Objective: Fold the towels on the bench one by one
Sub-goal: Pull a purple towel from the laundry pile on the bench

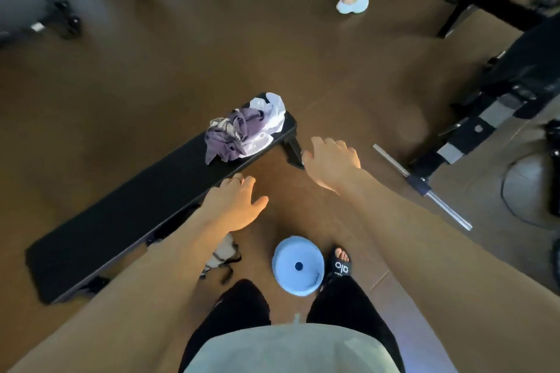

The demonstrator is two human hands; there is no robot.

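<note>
At a gym bench [127, 215], I reach both arms toward the crumpled towels [242, 130], a purple one tangled with a white one in a single heap at the bench's far end; nothing is folded yet. My left hand [235, 206] hovers by the bench's near edge, fingers loosely spread and holding nothing; my right hand [331, 160] is out past the bench leg [294, 151], fingers equally relaxed and empty. The risk I see: the two towels are knotted together and the white one hangs at the far corner, so a careless pull on one could drag the other onto the floor. The narrow bench also leaves little room to lay a towel flat. A blue weight plate [298, 265] sits by my sandalled foot [342, 262], and a steel barbell [424, 188] lies to my right, both easy to trip over. Another cloth [222, 254] lies on the floor under my left forearm, and a person's foot [354, 1] is visible farther off
</note>
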